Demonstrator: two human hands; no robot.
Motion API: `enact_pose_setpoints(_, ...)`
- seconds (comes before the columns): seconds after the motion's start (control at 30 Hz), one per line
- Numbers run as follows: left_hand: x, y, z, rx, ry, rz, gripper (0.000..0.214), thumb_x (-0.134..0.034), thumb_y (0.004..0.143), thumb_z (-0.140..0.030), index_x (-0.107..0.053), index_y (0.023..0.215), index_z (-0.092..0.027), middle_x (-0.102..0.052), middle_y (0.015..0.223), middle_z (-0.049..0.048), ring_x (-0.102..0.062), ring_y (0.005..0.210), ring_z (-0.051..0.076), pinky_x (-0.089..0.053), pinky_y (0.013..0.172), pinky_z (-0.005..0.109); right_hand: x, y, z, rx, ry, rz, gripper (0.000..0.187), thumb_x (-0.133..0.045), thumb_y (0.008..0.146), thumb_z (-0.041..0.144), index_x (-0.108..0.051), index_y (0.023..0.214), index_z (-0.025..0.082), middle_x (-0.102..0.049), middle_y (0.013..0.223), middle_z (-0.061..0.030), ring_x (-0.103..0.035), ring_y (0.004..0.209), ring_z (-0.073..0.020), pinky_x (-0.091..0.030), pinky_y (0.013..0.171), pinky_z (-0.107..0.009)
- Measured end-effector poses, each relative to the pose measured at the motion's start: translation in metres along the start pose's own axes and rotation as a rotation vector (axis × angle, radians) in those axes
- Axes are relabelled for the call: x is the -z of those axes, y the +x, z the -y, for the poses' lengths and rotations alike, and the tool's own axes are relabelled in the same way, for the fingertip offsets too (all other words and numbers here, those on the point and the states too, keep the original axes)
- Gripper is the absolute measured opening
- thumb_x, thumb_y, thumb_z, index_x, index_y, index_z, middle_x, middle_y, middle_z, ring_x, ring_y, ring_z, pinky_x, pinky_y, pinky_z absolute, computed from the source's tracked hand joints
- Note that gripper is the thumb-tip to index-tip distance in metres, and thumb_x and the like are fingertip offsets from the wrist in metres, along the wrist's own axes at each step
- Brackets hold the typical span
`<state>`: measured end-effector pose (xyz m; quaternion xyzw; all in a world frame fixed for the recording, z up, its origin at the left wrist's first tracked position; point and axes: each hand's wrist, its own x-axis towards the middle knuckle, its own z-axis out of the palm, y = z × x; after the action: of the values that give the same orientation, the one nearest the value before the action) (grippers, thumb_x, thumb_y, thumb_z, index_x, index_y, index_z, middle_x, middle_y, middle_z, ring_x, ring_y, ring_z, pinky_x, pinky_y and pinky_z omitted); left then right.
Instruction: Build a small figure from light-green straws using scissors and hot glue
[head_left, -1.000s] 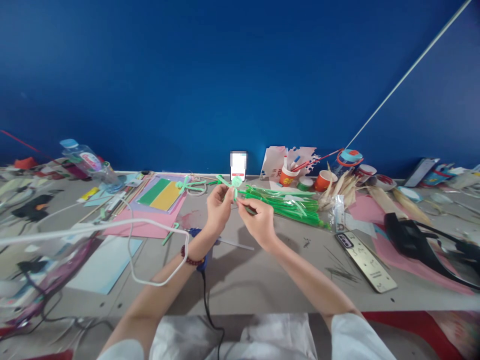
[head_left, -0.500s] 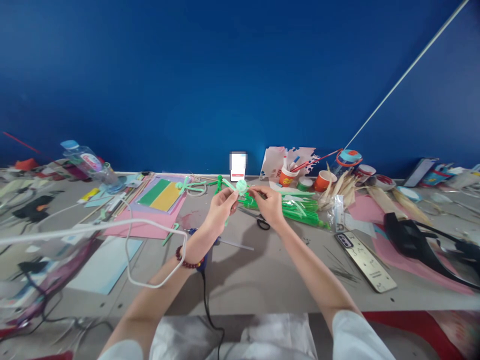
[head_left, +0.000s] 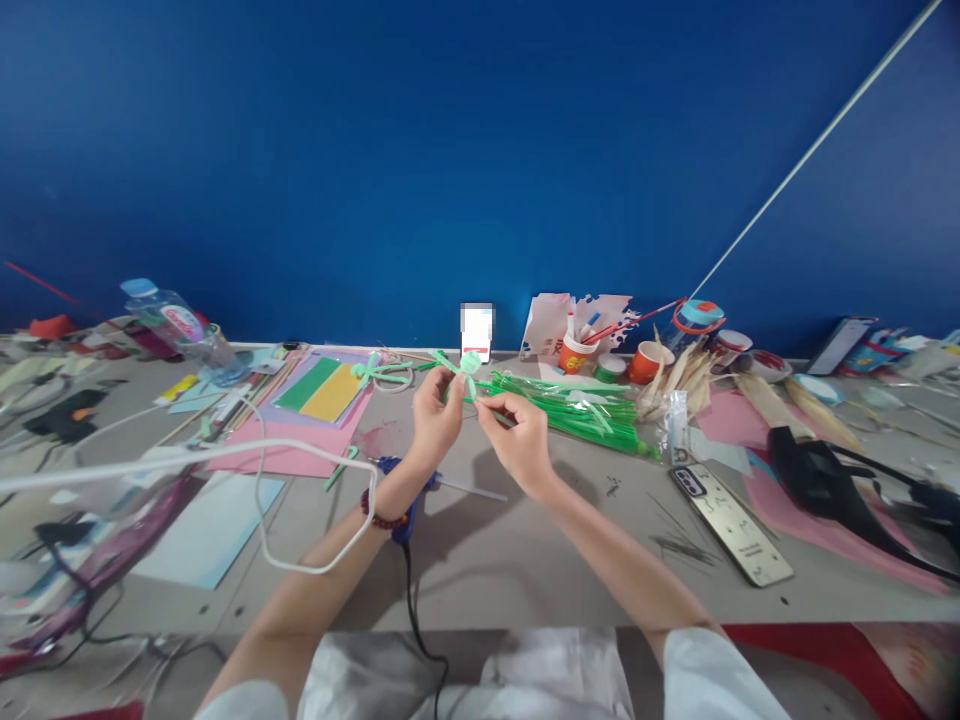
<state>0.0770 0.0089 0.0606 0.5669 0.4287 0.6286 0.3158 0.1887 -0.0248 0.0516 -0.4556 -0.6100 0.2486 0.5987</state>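
- The left hand [head_left: 437, 415] is raised over the middle of the desk [head_left: 480, 560]. Its grip is closed, thumb and fingers pinched on the stem of a pale green flower [head_left: 469, 364].
- The flower's round head sits just above and to the right of those fingertips, clear of them; only the stem is inside the grip.
- The long axis runs roughly upright — stem at the near end, head at the far end, toward the blue wall. One loose strip sticks out from the head to the far left.
- The right hand [head_left: 517, 440] is just right of the left and a little nearer. Its grip is closed too, fingertips pressed together on a thin green strand running off the flower, below the head. It is too small to tell exactly where they bite.
- A bag of green straws [head_left: 577, 410] lies just beyond the right hand, lengthwise left to right.
- A blue glue gun [head_left: 391, 468] lies under the left wrist, its black cord [head_left: 416, 610] trailing near.
- A propped phone [head_left: 476, 330] stands at the far edge — directly beyond the flower.
- Pink paper [head_left: 300, 445] lies to the left, a gold ruler [head_left: 739, 525] to the right.
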Motion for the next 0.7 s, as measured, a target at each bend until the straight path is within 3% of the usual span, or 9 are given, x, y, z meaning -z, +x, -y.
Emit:
enact_pose_setpoints(0.13, -0.001, 0.001, -0.004, 0.258, -0.308, 0.047, 0.032, -0.06, 0.076, -0.041, -0.043, 0.064, -0.018, -0.035, 0.052, -0.0058, -0.031, 0.046, 0.007, -0.025, 0.045, 0.022, -0.011, -0.004, -0.014, -0.023, -0.018, -0.014, 0.016, -0.058, 0.078, 0.03, -0.065, 0.07, 0.018, -0.065, 0.067, -0.0027, -0.057, 0.06, -0.0142, -0.045, 0.055, -0.025)
enact_pose_setpoints(0.23, 0.0, 0.001, -0.008, 0.347, -0.382, 0.127, 0.034, -0.063, 0.075, -0.041, -0.043, 0.061, -0.018, -0.033, 0.05, -0.0064, -0.028, 0.043, 0.005, -0.021, 0.041, 0.021, -0.012, 0.002, -0.026, -0.076, -0.011, -0.016, 0.015, -0.059, 0.077, 0.029, -0.066, 0.07, 0.018, -0.065, 0.067, -0.002, -0.057, 0.061, -0.0142, -0.044, 0.057, -0.025)
enact_pose_setpoints(0.43, 0.001, -0.001, -0.013, 0.405, -0.439, 0.246, 0.035, -0.066, 0.072, -0.044, -0.045, 0.064, -0.017, -0.035, 0.053, -0.0058, -0.028, 0.044, 0.004, -0.02, 0.039, 0.02, 0.01, 0.032, -0.04, -0.126, -0.002, -0.053, 0.015, -0.063, 0.072, 0.033, -0.069, 0.07, 0.019, -0.068, 0.072, -0.0025, -0.058, 0.065, -0.0159, -0.043, 0.058, -0.026)
enact_pose_setpoints(0.7, 0.005, 0.001, -0.013, 0.39, -0.391, 0.301, 0.029, -0.066, 0.072, -0.041, -0.055, 0.066, -0.016, -0.052, 0.057, -0.0017, -0.044, 0.044, 0.006, -0.033, 0.042, 0.021, 0.036, 0.048, -0.025, 0.022, -0.004, 0.026, 0.011, -0.067, 0.072, 0.031, -0.071, 0.071, 0.021, -0.068, 0.075, -0.0033, -0.06, 0.07, -0.0169, -0.045, 0.065, -0.028)
